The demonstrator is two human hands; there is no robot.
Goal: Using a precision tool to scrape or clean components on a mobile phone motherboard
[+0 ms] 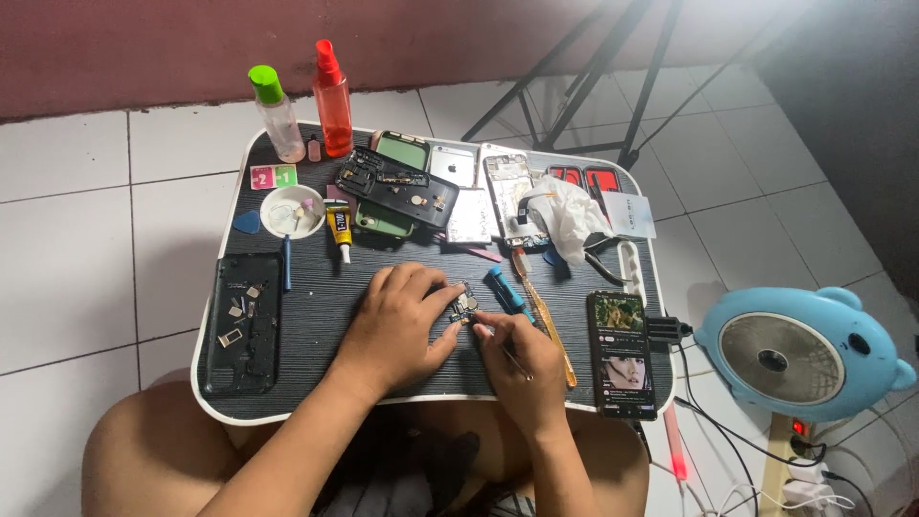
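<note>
A small circuit part (462, 306) is pinned on the counter (316, 316) by the left hand (402, 321); thin tweezers (512, 356) (grip clenched) are worked by the right hand (522, 369); steadiness is called for.

A red spray bottle (332, 99), a lit phone (622, 354) and a blue fan (802, 352) surround the dark tray table (316, 316).

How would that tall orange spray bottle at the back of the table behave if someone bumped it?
The orange spray bottle stands tall and narrow, so it would probably tip easily. It looks like thin plastic, likely light. Being round, it might roll toward the green-capped bottle beside it.
</note>
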